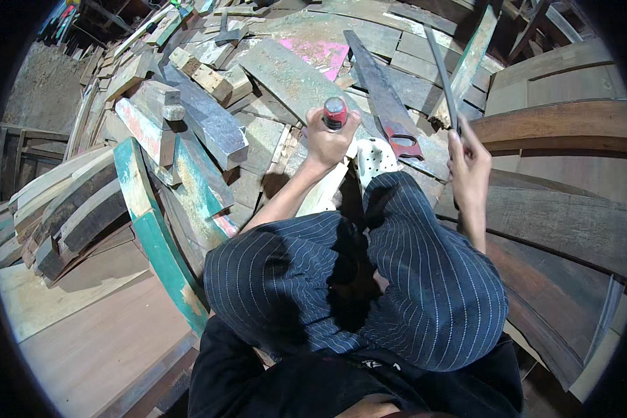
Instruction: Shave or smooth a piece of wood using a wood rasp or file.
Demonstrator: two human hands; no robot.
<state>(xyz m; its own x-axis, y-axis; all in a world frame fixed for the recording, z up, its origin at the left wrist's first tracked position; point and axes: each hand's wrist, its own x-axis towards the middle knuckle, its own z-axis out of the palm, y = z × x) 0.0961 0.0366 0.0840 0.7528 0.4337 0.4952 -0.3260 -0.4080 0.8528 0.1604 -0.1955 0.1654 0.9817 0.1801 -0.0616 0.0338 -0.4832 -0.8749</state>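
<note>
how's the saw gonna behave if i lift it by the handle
The saw will probably feel tip-heavy, since its handle sits at one end of a long blade. That blade may flex, being broad and seemingly thin sheet metal. Rolling looks unlikely, as it lies flat on the boards.

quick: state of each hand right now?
Left hand: closed, holding a red-and-black handle.
Right hand: closed around a long thin grey bar.
</note>
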